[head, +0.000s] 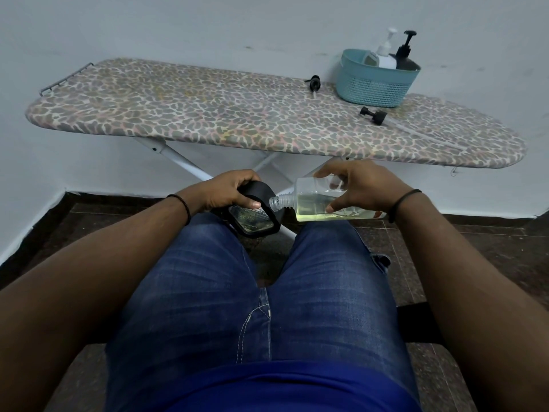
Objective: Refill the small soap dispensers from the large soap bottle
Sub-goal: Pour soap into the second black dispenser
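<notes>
**Q:** Head view, seated, looking down over blue jeans (312, 292). Held in each grip?

**A:** Left hand (225, 191): curled round a dark, black-framed soap container (255, 217), glassy face turned up, tilted over the left knee. Right hand (359, 185): fingers spread along the top, thumb pinching from below, round a clear plastic bottle (315, 203).

**Q:** Look of the clear bottle?

**A:** Flat-sided and transparent, lying nearly horizontal. Pale yellow-green liquid pooled along the lower side, filling roughly the lower half. Threaded neck uncapped, pointing left, its mouth just beside the dark container's upper edge. Touching or not: cannot tell. No stream visible at the mouth.

**Q:** Position of both?

**A:** Above the lap, between the knees, in front of and below the near edge of the ironing board (237, 120) serving as worktop.

**Q:** On the worktop?

**A:** Leopard-print cover. Teal perforated basket (374, 84) at the far right, holding a white pump dispenser (386, 52) and a black pump dispenser (405, 52), both upright. Two loose black pump heads lying flat: one (313, 83) left of the basket, one (372, 115) just in front of it.
</notes>
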